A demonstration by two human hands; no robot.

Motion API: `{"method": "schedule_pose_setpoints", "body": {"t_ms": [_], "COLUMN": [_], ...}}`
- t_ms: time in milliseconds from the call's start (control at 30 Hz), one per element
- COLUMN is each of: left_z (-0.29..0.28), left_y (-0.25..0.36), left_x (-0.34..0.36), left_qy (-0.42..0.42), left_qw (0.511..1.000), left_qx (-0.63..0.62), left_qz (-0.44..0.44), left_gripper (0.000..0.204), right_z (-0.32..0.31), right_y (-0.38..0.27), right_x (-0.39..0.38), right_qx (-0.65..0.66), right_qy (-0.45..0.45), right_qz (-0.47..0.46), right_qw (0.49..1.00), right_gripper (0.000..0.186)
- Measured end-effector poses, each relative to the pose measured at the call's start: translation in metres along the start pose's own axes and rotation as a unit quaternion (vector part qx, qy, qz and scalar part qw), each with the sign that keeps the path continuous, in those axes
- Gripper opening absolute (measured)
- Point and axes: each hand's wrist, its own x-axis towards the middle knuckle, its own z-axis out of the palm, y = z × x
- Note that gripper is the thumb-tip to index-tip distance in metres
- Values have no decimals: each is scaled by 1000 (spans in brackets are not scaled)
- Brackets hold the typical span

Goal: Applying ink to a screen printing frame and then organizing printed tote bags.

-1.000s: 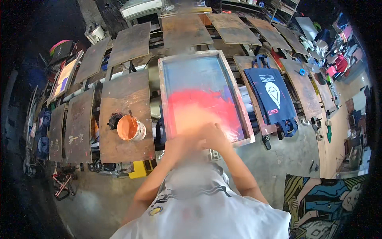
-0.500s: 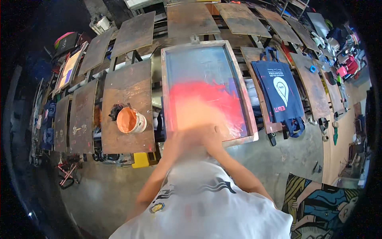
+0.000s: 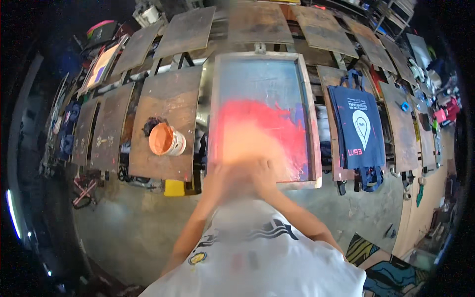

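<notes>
A wooden-framed screen [image 3: 260, 79] lies in front of me, smeared with red and orange ink over a blue-grey mesh. My left hand [image 3: 215, 173] is at its lower left, blurred, its fingers unclear. My right hand [image 3: 262, 173] is at the lower middle of the screen, fingers curled; what they grip is hidden in the blur. To the left, a white bucket of orange ink [image 3: 167, 141] sits on a stained board [image 3: 168, 89] beside a dark crumpled lump [image 3: 152, 126]. To the right, dark blue printed tote bags [image 3: 354, 123] lie on another board.
Rows of stained boards [image 3: 183, 29] on racks curve around the screen. A yellow object [image 3: 174, 187] is under the left board. A folded pink-and-black frame [image 3: 84, 193] stands on the floor at left. Assorted bright items [image 3: 445, 111] crowd the far right; a painted panel [image 3: 386, 267] is at lower right.
My view has shifted, so the screen, boards and bags sit farther right in the picture. My hands stay at the screen's lower part; nothing is visibly picked up or released.
</notes>
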Motion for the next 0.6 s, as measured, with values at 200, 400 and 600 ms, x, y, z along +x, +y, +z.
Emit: {"method": "schedule_pose_setpoints", "body": {"t_ms": [200,400,600], "left_z": [-6,-5,0], "left_y": [6,15,0], "left_x": [11,-20,18], "left_qy": [43,26,60], "left_qw": [998,999,997], "left_qx": [-31,15,-47], "left_qz": [16,28,-11], "left_gripper": [41,43,44], "right_z": [-4,-2,24], "right_y": [13,3,7], "right_x": [13,-12,15], "right_qx": [38,57,25], "right_qy": [-88,-79,-14], "right_qz": [-16,-36,-31], "right_qw": [995,995,999], "right_gripper": [24,21,22]}}
